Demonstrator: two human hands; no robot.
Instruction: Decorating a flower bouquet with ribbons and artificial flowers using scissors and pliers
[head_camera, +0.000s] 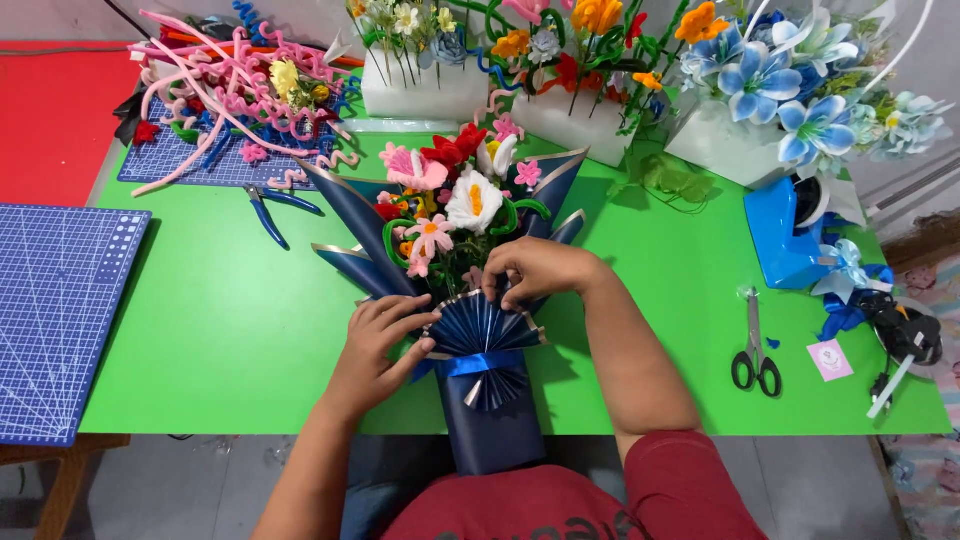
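A bouquet (455, 205) of pipe-cleaner flowers in pink, red, white and orange lies on the green table (220, 330), wrapped in dark blue paper. A pleated blue paper fan (485, 325) with a blue ribbon sits at its neck. My left hand (375, 340) rests on the fan's left side, fingers spread against it. My right hand (535, 272) curls over the fan's top edge, fingertips pinching the paper rim.
Blue-handled pliers (268, 210) lie left of the bouquet and scissors (755, 355) lie to the right. Blue cutting mats (55, 310) sit at the left. White blocks holding flowers (415, 85) line the back, with a blue tape dispenser (785, 235) and ribbon at the right.
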